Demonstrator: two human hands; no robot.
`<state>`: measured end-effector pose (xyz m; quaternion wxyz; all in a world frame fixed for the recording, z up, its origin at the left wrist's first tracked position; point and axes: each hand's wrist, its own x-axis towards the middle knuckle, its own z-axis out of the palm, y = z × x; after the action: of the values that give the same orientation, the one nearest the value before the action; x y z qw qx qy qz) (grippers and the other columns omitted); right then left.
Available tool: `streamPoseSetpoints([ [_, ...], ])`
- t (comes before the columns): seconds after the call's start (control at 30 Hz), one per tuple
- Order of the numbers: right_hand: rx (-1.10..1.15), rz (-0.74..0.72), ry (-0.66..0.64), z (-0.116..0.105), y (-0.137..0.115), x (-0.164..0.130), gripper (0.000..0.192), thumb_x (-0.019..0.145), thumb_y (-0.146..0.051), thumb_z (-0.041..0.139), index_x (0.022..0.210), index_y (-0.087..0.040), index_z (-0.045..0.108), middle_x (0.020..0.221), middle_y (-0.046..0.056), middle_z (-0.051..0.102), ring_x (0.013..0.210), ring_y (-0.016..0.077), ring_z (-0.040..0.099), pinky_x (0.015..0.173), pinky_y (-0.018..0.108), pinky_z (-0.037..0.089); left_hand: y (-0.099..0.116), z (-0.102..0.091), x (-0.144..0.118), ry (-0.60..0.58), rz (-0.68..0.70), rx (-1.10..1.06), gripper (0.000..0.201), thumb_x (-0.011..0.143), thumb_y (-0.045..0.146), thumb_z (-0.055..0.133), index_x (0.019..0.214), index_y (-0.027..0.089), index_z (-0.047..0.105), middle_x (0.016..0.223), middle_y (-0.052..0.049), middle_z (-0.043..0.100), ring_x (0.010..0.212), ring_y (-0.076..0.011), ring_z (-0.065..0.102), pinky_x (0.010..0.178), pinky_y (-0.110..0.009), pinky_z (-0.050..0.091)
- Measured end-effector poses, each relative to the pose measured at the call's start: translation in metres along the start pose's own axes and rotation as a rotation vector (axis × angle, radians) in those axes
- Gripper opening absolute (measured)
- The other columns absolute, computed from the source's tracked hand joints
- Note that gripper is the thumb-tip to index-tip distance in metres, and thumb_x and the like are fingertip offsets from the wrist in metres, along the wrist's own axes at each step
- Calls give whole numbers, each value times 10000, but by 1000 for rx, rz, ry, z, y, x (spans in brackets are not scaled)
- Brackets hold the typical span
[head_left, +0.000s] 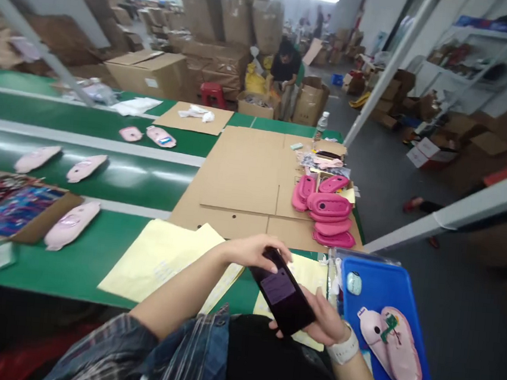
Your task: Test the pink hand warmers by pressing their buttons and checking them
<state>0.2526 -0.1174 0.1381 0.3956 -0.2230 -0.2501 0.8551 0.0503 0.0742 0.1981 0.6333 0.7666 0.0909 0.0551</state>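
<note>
A dark smartphone point(285, 300) is held tilted in front of my body, its dim screen facing me. My left hand point(259, 253) grips its upper end, thumb lying on the screen side. Around its lower right end my right hand point(324, 319) is closed, with a white watch point(344, 346) on the wrist. Yellow paper sheets point(157, 261) lie on the green table under and beside my left forearm. More yellow paper point(312, 273) is partly covered by the phone and my right hand.
To the right, a blue tray point(423, 356) bears an opened pink casing point(403, 354) with a green circuit board. Magenta casings point(330, 206) are piled on cardboard point(247, 165). Pale pink casings point(73, 226) lie on the left. A co-worker point(286, 68) is among boxes at the back.
</note>
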Motion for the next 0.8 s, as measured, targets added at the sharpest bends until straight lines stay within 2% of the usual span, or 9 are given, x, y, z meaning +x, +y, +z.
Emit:
streamPoseSetpoints([
  [0.1,-38,90,-50,16,12,26,846,896,-803,410,1290,-87,632,1226,222,646,1060,295,653,962,412,457,-3,10,5,70,-7,-192,575,778,460,798,1250,186,617,1082,-94,684,1051,-212,629,955,-333,462],
  [0.27,34,9,16,24,9,40,906,863,-866,337,1228,-110,678,1156,181,668,998,272,649,985,408,447,-28,23,-5,554,88,-534,682,882,669,565,1338,164,518,1233,-164,625,1060,-243,636,907,-358,491],
  [0.33,37,-44,56,24,5,37,822,887,-821,379,1225,-137,686,1197,167,655,1009,267,642,978,407,457,-42,13,-22,745,-10,-428,693,949,684,358,1349,135,494,1303,-197,587,1112,-265,626,915,-379,508],
  [0.4,44,-99,94,24,2,30,770,888,-787,434,1230,-145,689,1224,164,647,1031,268,636,983,404,460,-61,0,-46,892,-269,-99,701,978,641,198,1362,125,476,1321,-190,580,1168,-264,600,942,-386,512],
  [0.43,49,-124,111,24,1,27,763,883,-778,450,1232,-143,690,1237,167,643,1046,273,633,994,408,458,-72,-7,-60,927,-395,22,665,974,612,235,1349,125,490,1330,-186,573,1203,-277,575,981,-412,494],
  [0.53,81,-200,137,23,1,17,748,881,-750,457,1231,-132,691,1284,174,622,1075,290,627,1015,435,452,-107,-17,-103,948,-674,265,509,838,445,575,1241,134,583,1431,-192,480,1394,-376,354,1160,-551,286],
  [0.6,104,-245,145,22,1,13,737,888,-728,449,1241,-125,683,1283,177,621,1077,290,625,1004,434,461,-128,-17,-129,925,-861,391,461,746,323,647,1148,97,629,1499,-245,382,1450,-460,206,1171,-641,170],
  [0.67,116,-274,170,20,1,10,728,888,-717,452,1235,-120,683,1272,179,625,1070,287,625,987,423,472,-147,-13,-149,878,-1022,475,450,746,291,628,1135,65,634,1494,-291,362,1432,-497,226,1130,-675,216],
  [0.8,135,-306,241,21,2,10,714,857,-723,493,1191,-124,693,1209,177,646,1014,280,631,944,421,488,-177,-4,-168,794,-1203,596,522,821,313,540,1278,63,566,1466,-285,403,1382,-470,345,1074,-650,328],
])
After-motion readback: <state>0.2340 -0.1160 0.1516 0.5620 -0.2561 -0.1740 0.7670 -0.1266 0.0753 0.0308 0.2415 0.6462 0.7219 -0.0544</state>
